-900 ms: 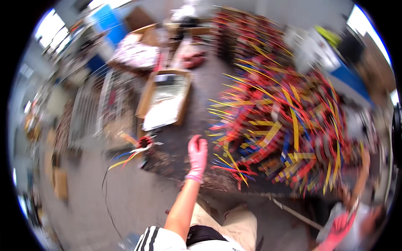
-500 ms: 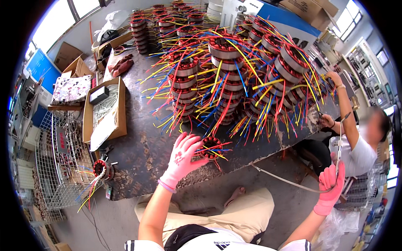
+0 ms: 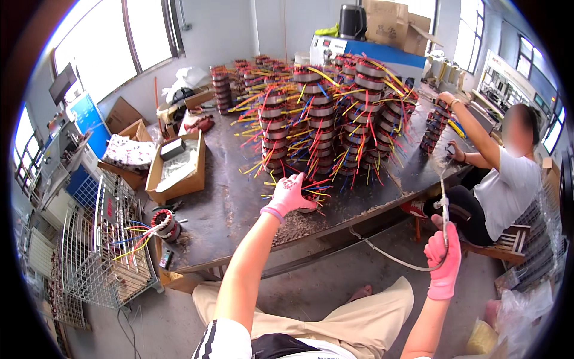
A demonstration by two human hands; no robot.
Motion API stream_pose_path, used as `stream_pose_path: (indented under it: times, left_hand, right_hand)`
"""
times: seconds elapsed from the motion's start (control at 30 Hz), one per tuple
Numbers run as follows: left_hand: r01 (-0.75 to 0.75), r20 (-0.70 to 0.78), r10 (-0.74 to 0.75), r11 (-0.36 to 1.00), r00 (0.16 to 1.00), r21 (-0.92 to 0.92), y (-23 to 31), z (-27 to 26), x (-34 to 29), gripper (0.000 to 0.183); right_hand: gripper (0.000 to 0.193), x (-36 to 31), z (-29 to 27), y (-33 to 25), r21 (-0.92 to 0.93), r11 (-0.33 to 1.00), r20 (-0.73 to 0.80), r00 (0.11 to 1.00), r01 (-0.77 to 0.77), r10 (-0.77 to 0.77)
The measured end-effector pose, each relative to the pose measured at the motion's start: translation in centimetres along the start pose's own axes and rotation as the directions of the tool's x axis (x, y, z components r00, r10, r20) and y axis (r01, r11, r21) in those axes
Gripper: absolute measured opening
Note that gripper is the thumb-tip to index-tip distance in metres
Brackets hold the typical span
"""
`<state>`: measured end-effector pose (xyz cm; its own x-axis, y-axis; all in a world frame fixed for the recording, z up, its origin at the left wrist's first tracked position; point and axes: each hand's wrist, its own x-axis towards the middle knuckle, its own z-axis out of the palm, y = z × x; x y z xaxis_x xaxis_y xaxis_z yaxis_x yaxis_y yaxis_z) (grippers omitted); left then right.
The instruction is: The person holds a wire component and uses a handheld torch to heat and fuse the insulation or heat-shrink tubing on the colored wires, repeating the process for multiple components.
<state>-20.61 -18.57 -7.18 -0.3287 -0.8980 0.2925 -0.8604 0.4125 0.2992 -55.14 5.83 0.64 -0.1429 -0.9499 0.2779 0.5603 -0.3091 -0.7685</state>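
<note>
My left hand (image 3: 288,195), in a pink glove, is at the front edge of the table, its thumb and fingers around a small motor stator (image 3: 311,196) with red windings and coloured wire leads. The glove hides part of that stator. Out to the right, above the floor, my right hand (image 3: 443,260), also in a pink glove, is wrapped round a metal air blow gun (image 3: 443,203) with its thin nozzle pointing up. A pale hose (image 3: 388,249) runs from it toward the table. Tall stacks of wired stators (image 3: 321,122) stand just beyond my left hand.
A single stator with wires (image 3: 165,226) sits at the table's left corner beside wire baskets (image 3: 110,257). Behind it stands an open cardboard box (image 3: 194,170) of white pieces. On the right, a seated co-worker (image 3: 508,185) handles another stator stack (image 3: 434,128).
The view has tilted up and shifted, showing more of the room. My left hand stays at the small stator, and my right hand keeps the blow gun upright. The co-worker's stator stack now shows clearly.
</note>
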Motion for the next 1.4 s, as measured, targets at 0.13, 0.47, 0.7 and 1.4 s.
stream_pose_path:
  times: [0.13,0.47,0.7,1.4]
  left_hand:
    - [0.013,-0.109,-0.026,0.993,0.994,-0.119,-0.4,-0.8,-4.0,0.111]
    - [0.243,-0.085,-0.240,0.970,0.967,0.027,-4.6,-4.2,-17.4,0.107]
    - [0.376,-0.047,-0.374,0.926,0.926,0.037,-8.2,-3.6,-21.3,0.107]
    - [0.216,-0.054,-0.214,0.975,0.975,0.046,-7.3,-1.0,-20.2,0.106]
  right_hand:
    - [0.048,-3.5,0.9,0.0,-0.127,0.991,-0.070,0.997,-0.030,0.022]
    - [0.043,-7.8,2.7,4.8,-0.237,0.923,0.055,0.944,-0.304,0.325]
    - [0.045,-8.5,3.6,9.8,-0.275,0.833,0.103,0.846,-0.481,0.523]
    - [0.043,-6.2,6.4,16.8,-0.466,0.651,0.106,0.693,-0.599,0.713]
